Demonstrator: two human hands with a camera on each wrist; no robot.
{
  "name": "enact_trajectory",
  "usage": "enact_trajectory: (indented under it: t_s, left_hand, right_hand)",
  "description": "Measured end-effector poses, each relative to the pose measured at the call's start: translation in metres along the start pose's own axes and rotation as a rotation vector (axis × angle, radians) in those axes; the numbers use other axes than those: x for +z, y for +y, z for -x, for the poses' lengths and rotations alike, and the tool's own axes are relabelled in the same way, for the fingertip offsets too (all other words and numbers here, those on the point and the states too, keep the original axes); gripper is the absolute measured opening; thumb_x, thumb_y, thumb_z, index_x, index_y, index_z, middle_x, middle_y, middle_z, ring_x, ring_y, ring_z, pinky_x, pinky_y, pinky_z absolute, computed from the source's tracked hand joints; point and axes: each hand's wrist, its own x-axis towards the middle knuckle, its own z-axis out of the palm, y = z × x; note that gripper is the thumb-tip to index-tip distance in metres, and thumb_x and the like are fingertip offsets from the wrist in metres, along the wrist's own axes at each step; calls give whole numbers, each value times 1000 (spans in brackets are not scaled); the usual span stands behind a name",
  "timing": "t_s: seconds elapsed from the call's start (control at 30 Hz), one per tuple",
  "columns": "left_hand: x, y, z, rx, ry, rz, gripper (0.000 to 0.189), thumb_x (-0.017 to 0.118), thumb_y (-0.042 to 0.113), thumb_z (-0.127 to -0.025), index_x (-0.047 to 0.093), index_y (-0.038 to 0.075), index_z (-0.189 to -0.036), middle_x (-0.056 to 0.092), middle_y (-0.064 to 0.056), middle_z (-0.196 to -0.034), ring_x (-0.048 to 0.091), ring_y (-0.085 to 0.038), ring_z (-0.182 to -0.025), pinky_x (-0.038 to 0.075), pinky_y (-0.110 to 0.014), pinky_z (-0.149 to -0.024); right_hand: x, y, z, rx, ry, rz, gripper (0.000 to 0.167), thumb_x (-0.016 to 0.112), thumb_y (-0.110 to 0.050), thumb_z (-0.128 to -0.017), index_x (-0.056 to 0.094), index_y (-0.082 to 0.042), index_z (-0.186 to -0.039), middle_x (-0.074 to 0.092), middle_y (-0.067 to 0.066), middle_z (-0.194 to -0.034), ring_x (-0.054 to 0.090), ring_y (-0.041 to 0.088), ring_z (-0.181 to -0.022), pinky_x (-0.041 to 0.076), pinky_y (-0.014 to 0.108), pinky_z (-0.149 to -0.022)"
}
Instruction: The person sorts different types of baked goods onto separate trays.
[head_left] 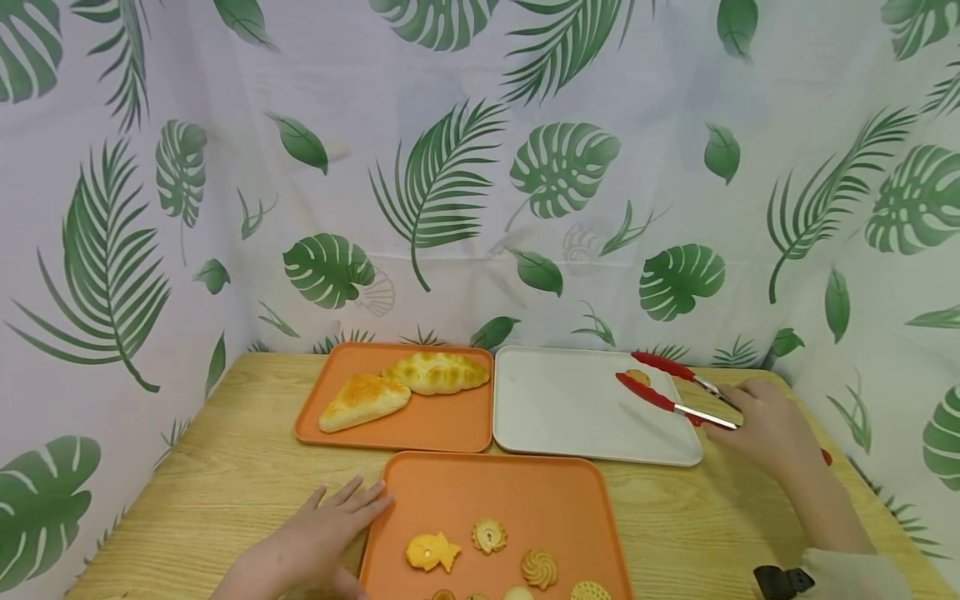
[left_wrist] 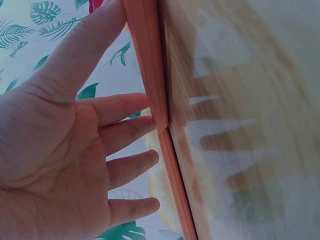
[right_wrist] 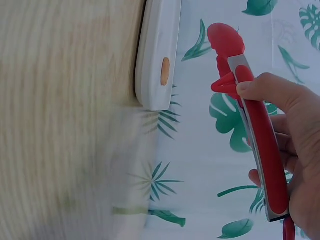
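Curled round a long pair of red-and-metal tongs [head_left: 703, 416]: the right hand [head_left: 761, 421], grip firm, thumb resting near the upper end of the red handle [right_wrist: 268, 155], presumably for control of the spread. Tips parted above a smooth white rectangular tray [head_left: 555, 408]; lying on that tray, a small round brown biscuit [head_left: 638, 377], in line between the tips from the head view, yet apparently clear of them in the right wrist view.

At the left rim of a matt orange rectangular tray [head_left: 465, 492], the left hand [head_left: 326, 527], fingers spread, grip loose and holding nothing; probably there to steady the tray, apparently touching its edge. Toward the near end of this tray, a yellow fish-shaped biscuit [head_left: 432, 552], a pale scalloped round biscuit [head_left: 489, 536] and a golden swirled biscuit [head_left: 539, 568], spaced apart, perhaps for easy picking.

Behind, beside the white tray, a second orange tray [head_left: 442, 427] bearing a triangular golden bread [head_left: 365, 404] and an oval ridged loaf [head_left: 437, 373], close together.

Underneath, a pale wood-grain counter [head_left: 225, 467], glossy enough to mirror fingers. Around it, white wrinkled cloth [head_left: 465, 287] printed with green leaves.
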Motion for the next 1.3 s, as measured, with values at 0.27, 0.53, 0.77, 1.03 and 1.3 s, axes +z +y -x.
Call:
enact_trajectory:
  t_s: [0.27, 0.53, 0.77, 1.03, 1.3]
  left_hand:
    - [0, 0, 1, -4, -9, 23, 109, 82, 54, -65, 33, 13, -153, 29, -12, -160, 20, -42, -148, 19, -75, -108]
    - [0, 0, 1, -13, -12, 40, 110, 81, 56, -64, 33, 14, -153, 28, -11, -161, 18, -41, -149, 17, -75, -109]
    - [0, -1, 1, -6, -9, 38, 110, 81, 56, -63, 32, 15, -153, 28, -11, -161, 19, -41, -149, 17, -74, -109]
    - [0, -1, 1, -9, -6, 51, 110, 82, 54, -64, 33, 15, -153, 27, -10, -161, 17, -40, -150, 16, -73, -110]
    - [0, -1, 1, -6, -8, 52, 109, 82, 54, -64, 32, 16, -154, 27, -10, -161, 17, -40, -150, 16, -74, -109]
  right_hand:
    - [-10, -27, 9, -179, 162, 11, 88, 42, -79, -84, 71, 2, -105, 62, 14, -91, 58, 34, -82, 50, 50, -70]
    - [-14, -64, 10, -359, 268, -41, 82, 26, -66, -93, 71, 2, -103, 63, 11, -89, 58, 31, -83, 49, 48, -72]
    - [-18, -93, 16, -440, 275, -139, 72, 30, -60, -93, 71, -3, -103, 64, 3, -91, 58, 23, -85, 45, 40, -76]
    - [-21, -120, 28, -495, 170, -194, 43, 76, -36, -75, 72, -10, -110, 62, -7, -98, 54, 9, -89, 45, 24, -76]
    - [-23, -139, 37, -542, 79, -251, 60, 88, -24, -55, 70, -13, -111, 60, -12, -100, 51, 5, -90, 43, 19, -78]
